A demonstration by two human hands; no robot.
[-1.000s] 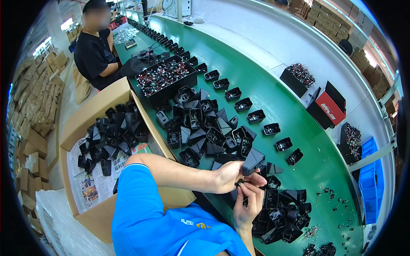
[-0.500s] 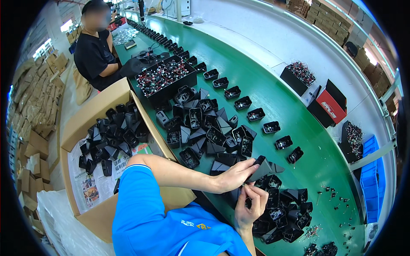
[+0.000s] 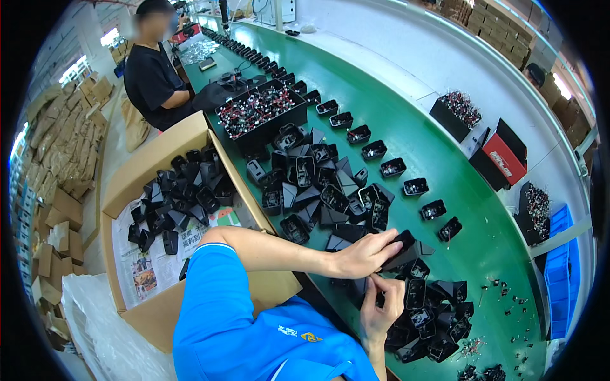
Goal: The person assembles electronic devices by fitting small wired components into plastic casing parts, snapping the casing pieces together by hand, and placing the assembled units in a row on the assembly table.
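My left hand (image 3: 363,255) is closed around a black plastic housing (image 3: 406,253) with sloped sides, tilted over the bench. Just below it, my right hand (image 3: 383,306) has thumb and fingers pinched together against the housing's near end. Whatever sits in that pinch is too small to make out. Around both hands lie heaps of similar black housings, one pile (image 3: 330,190) beyond my left hand and another (image 3: 432,314) to the right of my right hand. Several show open cavities with parts inside.
A cardboard box (image 3: 159,155) with more housings stands at my left. A black bin (image 3: 270,130) holds wired parts. Open housings (image 3: 416,186) form a row along the green bench (image 3: 470,267). Small loose parts (image 3: 505,292) lie at right. A co-worker (image 3: 155,76) sits at far left.
The whole view has shifted slightly, moving the scene right and partly down. My left hand keeps the housing, which is turned a little, and my right hand stays pinched beneath it.
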